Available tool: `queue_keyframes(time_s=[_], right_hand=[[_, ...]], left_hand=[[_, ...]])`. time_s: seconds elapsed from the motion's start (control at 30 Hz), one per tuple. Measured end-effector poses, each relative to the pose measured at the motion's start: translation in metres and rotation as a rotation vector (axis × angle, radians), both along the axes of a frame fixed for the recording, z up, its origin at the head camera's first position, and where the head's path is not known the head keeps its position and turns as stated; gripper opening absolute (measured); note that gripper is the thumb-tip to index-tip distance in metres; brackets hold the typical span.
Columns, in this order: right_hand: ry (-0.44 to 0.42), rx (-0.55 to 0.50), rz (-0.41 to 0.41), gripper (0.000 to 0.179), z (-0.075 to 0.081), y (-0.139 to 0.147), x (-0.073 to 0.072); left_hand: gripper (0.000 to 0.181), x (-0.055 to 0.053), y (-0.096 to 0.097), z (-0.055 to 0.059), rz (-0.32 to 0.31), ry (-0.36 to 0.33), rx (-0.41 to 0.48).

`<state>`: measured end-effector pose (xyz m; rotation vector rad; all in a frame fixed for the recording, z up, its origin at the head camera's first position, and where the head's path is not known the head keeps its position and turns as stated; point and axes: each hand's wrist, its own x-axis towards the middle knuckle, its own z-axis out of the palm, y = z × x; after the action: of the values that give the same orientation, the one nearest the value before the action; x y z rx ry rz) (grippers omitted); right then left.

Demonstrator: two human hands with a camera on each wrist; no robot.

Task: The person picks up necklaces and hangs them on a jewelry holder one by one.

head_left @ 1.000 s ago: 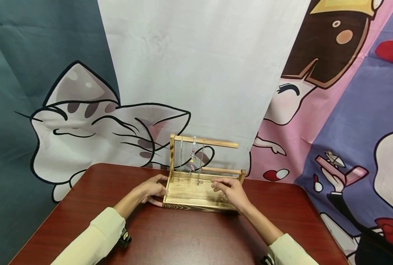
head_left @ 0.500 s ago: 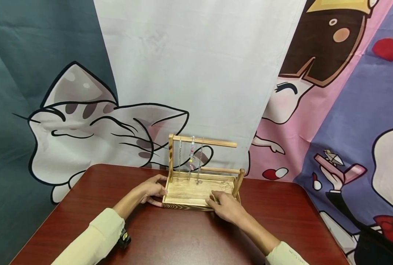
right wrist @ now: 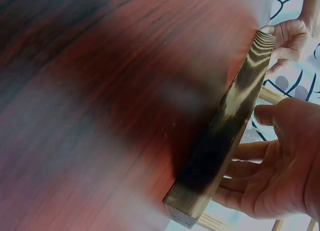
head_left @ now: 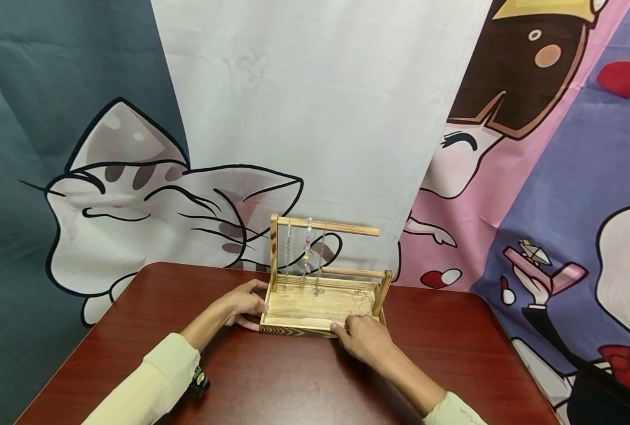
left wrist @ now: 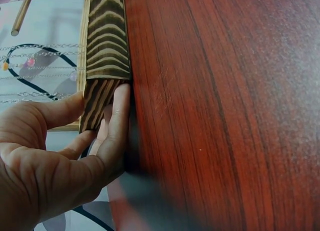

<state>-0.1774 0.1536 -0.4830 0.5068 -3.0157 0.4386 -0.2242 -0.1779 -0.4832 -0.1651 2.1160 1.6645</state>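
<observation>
A wooden jewelry stand (head_left: 304, 310), a shallow tray with a raised bar (head_left: 347, 228) and a lower rod, stands on the table. Several chains and a beaded strand (head_left: 308, 242) hang from the upper bar. Thin chains (head_left: 361, 301) lie at the tray's right end. My left hand (head_left: 243, 305) grips the tray's left end, thumb at the rim and fingers against the side wall (left wrist: 100, 103). Over the front edge, towards the right, lies my right hand (head_left: 365, 339); in the right wrist view its fingers (right wrist: 245, 171) extend loosely past the rim, holding nothing visible.
The red-brown table (head_left: 283, 383) extends around the stand. Behind it hangs a cloth backdrop (head_left: 315, 118) with cartoon figures, close to the table's back edge.
My right hand has come down from above the tray's right part to its front edge, its pinched fingers loosening. The chains at the right end now show. My left hand stays put.
</observation>
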Motion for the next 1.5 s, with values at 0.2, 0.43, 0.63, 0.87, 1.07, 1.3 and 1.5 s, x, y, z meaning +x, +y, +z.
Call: queue_keyframes(time_s=[0.2, 0.43, 0.63, 0.87, 1.07, 1.3, 1.5], right_hand=[[-0.022, -0.004, 0.044, 0.056, 0.004, -0.001, -0.004], [-0.048, 0.058, 0.171, 0.058, 0.008, -0.006, -0.012], [-0.047, 0.059, 0.279, 0.054, 0.005, -0.017, -0.021], [-0.04, 0.059, 0.349, 0.048, -0.003, -0.034, -0.038], [-0.068, 0.011, 0.359, 0.05, -0.008, -0.042, -0.055], [-0.104, -0.194, 0.351, 0.042, -0.012, -0.032, -0.067], [0.081, -0.192, 0.39, 0.031, -0.028, -0.014, -0.081]], left_hand=[[0.072, -0.002, -0.001, 0.001, -0.013, 0.005, 0.012], [0.072, -0.001, -0.002, 0.0, -0.011, 0.002, 0.017], [0.07, -0.001, -0.001, 0.0, -0.019, -0.001, 0.014], [0.07, 0.0, -0.001, 0.002, -0.021, -0.006, 0.013], [0.072, -0.003, -0.001, 0.0, -0.015, -0.014, 0.017], [0.073, -0.002, 0.0, 0.0, -0.025, -0.008, 0.018], [0.073, -0.002, -0.002, 0.0, -0.024, -0.009, 0.021]])
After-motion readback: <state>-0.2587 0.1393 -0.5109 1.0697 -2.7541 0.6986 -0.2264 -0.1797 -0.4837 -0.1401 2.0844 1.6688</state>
